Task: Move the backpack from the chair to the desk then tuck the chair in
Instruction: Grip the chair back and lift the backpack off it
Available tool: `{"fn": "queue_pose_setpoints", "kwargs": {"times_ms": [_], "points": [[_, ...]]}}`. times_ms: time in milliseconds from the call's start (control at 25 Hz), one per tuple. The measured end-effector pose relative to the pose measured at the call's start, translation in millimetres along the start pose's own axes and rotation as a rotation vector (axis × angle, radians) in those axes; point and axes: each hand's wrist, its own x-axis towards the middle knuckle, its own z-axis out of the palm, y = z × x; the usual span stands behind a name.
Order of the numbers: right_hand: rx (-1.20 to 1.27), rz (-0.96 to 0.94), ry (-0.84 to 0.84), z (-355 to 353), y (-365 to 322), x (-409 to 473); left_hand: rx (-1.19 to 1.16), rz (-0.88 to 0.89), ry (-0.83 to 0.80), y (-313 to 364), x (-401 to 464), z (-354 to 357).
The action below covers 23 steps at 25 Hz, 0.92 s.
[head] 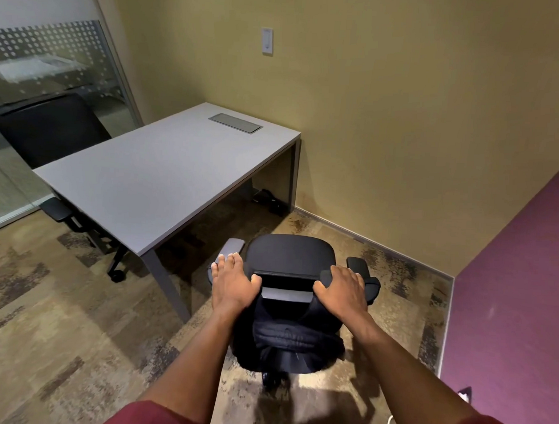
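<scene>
Room: small office corner with tan walls, a purple wall on the right, frosted glass on the left, patterned carpet underfoot.
Worktop (164,178): grey and rectangular, set against the far wall, bare except for a closed cable hatch (235,122) near its far edge.
Chair (290,255): black office chair on castors, standing off the worktop's near right corner, not tucked in.
Backpack (287,337): black and soft, hanging down the back of the chair's backrest, below both hands.
Left hand (232,282): resting over the backrest's top left corner, fingers (228,262) spread and draped forward, gripping lightly.
Right hand (342,286): on the backrest's top right corner, fingers (336,272) curled over the edge.
Handling: fabric looks limp and saggy; weight cannot be judged. Best hold is probably the top loop or shoulder straps, which are hidden here.
Containers: the backpack appears shut; its contents are not visible.
Second chair (51,128): black, at the worktop's far left side.
</scene>
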Motion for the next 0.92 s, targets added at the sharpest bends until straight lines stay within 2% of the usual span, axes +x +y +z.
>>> {"fn": "queue_pose_setpoints", "kwargs": {"times_ms": [240, 520, 720, 920], "points": [[-0.008, 0.06, 0.039, -5, 0, -5, -0.025, -0.096, 0.064, -4, -2, -3], [-0.011, 0.135, 0.042, -8, -2, -12, -0.26, -0.389, 0.05, -14, 3, -14], [-0.02, 0.123, 0.04, -8, -2, -10, -0.279, -0.466, 0.012, -16, 15, -21], [-0.016, 0.132, 0.052, -7, -3, -10, -0.38, -0.53, 0.08, -19, 20, -17]]}}
